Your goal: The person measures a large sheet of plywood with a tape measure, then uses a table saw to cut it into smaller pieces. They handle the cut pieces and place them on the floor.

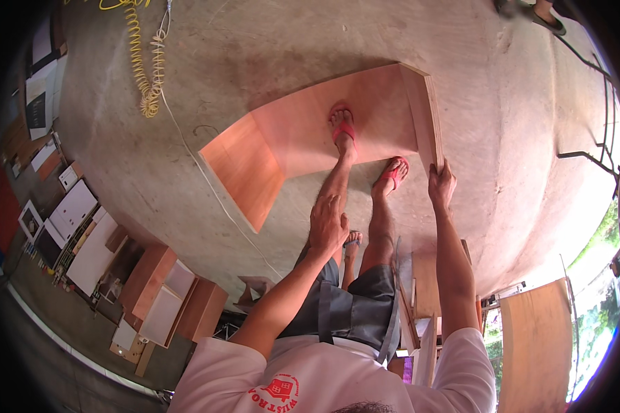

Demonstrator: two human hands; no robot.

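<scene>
Right hand (pixel 441 184) pinches the upright panel (pixel 424 110); left hand (pixel 327 224) hangs spread, empty. A foot (pixel 342 129) stands inside the plywood box (pixel 303 144): the panel could tip or crack.

Bare concrete floor (pixel 269 62) fills the frame. A yellow coiled hose (pixel 141 69) lies upper left. Cabinets (pixel 165 296) stand lower left; daylight enters right.

yellow coiled air hose (pixel 142 65) on the concrete floor (pixel 255 41), white cabinet panels (pixel 83 230), leaning plywood sheet (pixel 537 341)

White tee (pixel 337 378) w/ red print, grey shorts (pixel 351 303), red flip-flops (pixel 344 131).
</scene>
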